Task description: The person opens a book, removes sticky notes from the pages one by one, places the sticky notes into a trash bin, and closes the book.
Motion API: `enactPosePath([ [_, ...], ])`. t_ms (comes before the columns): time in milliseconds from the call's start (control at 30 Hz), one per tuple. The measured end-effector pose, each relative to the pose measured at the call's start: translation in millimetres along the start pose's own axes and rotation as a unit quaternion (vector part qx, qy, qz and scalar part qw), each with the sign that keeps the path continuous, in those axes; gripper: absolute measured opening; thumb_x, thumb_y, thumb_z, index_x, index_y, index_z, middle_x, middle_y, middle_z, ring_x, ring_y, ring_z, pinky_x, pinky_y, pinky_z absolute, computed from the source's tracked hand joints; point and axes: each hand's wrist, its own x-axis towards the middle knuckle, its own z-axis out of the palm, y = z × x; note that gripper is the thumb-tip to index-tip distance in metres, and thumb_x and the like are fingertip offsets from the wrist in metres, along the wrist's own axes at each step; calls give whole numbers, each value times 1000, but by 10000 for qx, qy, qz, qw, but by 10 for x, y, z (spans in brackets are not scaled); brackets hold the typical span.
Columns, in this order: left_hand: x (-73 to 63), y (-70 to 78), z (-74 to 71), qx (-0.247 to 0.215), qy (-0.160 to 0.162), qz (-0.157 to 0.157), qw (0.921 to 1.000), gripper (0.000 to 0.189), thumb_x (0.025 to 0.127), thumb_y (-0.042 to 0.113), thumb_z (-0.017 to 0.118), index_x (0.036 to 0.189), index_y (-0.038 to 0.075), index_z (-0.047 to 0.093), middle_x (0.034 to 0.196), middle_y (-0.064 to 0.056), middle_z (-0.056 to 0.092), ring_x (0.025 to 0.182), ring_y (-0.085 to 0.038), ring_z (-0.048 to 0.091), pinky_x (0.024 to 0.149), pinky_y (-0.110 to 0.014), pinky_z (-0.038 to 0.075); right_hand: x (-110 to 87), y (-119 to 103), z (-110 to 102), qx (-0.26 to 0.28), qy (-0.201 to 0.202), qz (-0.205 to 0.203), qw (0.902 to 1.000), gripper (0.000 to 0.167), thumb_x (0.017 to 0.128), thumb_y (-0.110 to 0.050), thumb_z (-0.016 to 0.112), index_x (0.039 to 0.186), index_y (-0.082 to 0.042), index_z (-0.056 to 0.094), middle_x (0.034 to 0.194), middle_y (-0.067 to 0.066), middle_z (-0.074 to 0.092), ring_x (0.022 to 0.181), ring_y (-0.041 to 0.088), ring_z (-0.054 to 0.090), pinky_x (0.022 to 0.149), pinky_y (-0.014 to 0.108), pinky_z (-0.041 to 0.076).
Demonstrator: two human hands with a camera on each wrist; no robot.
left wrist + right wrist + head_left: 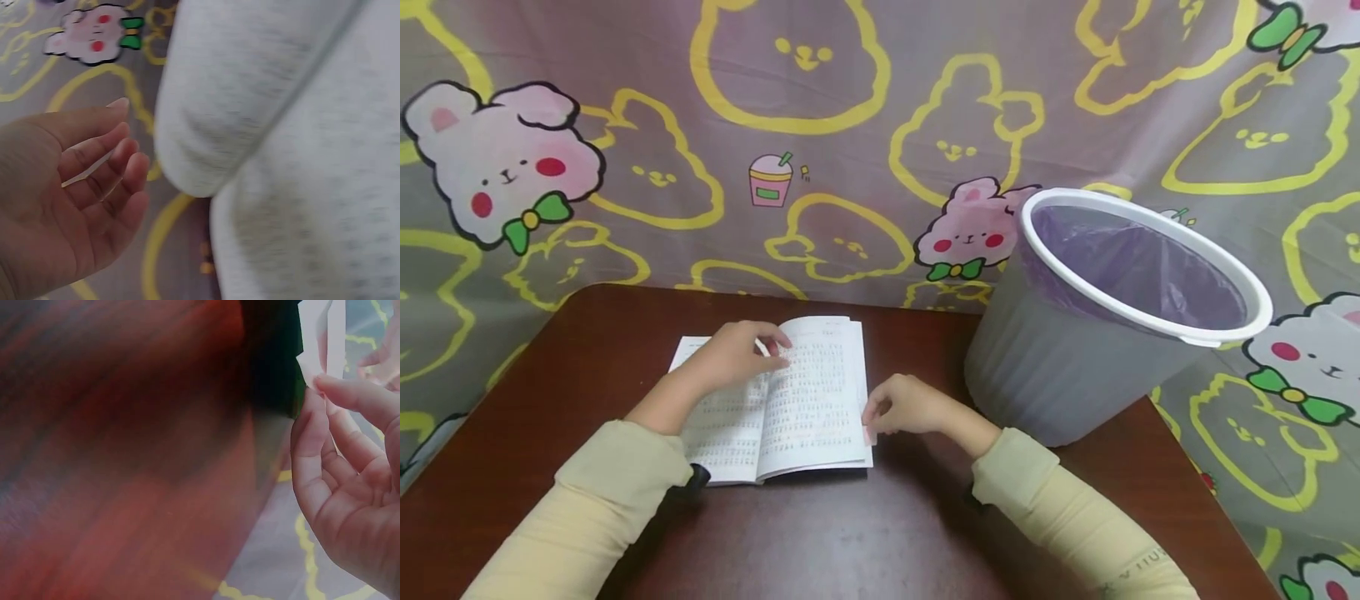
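Note:
An open book (812, 400) with printed pages lies on the brown table, its right-hand pages slightly raised and fanned. My left hand (737, 354) hovers over the left page near the spine, fingers loosely bent. Nothing sits between that hand's fingers in the left wrist view, where the blurred pages (300, 156) curve beside it. At the book's right edge, my right hand (906, 404) pinches a page edge between thumb and forefinger. In the right wrist view the pinched paper (312, 369) looks white and bent; how many sheets it holds I cannot tell.
A grey bin (1067, 358) with a white rim and purple liner stands on the table's right side, close to my right forearm. Behind the table (820, 533) hangs a cartoon-patterned cloth (850, 167).

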Motion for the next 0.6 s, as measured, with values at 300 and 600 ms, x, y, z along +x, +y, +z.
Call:
enactPosePath([
  [300, -108, 344, -281, -79, 748, 263, 9968, 14, 99, 15, 69, 108, 6, 74, 98, -10, 69, 91, -27, 61, 80, -44, 50, -4, -180, -130, -394, 238, -425, 9980, 7, 87, -5, 80, 83, -10, 77, 75, -5, 67, 70, 13, 57, 62, 24, 48],
  [600, -185, 421, -266, 300, 505, 834, 9948, 13, 97, 11, 72, 109, 7, 76, 97, -3, 70, 89, -23, 60, 78, -40, 51, -1, -382, -217, -385, 532, -919, 9936, 4, 88, -11, 83, 89, -10, 79, 77, -6, 70, 66, 14, 59, 58, 23, 48],
])
